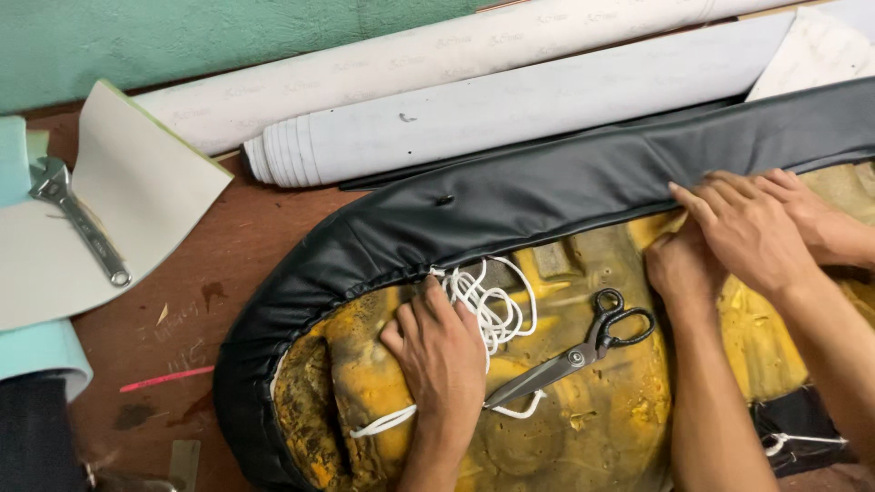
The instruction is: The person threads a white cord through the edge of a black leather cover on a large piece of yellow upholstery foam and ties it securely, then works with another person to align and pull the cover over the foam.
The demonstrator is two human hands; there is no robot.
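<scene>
A seat base lies upside down, its yellow foam underside (583, 437) facing up, with a black vinyl cover (510, 200) wrapped over its edge. My left hand (439, 357) lies flat on the foam, pressing on a white cord (492, 305) that bunches at my fingertips near the cover's hem. My right hand (682, 269) is a fist gripping the cover's edge beside the foam. Black-handled scissors (583, 351) lie on the foam between my hands. Just right of my fist, another person's two hands (775, 223) press on the same cover edge.
Rolls of white material (510, 109) lie along the back by a green wall. An adjustable wrench (82, 223) rests on a pale sheet (137, 196) at left. A red pencil (166, 378) lies on the brown wooden table (246, 246).
</scene>
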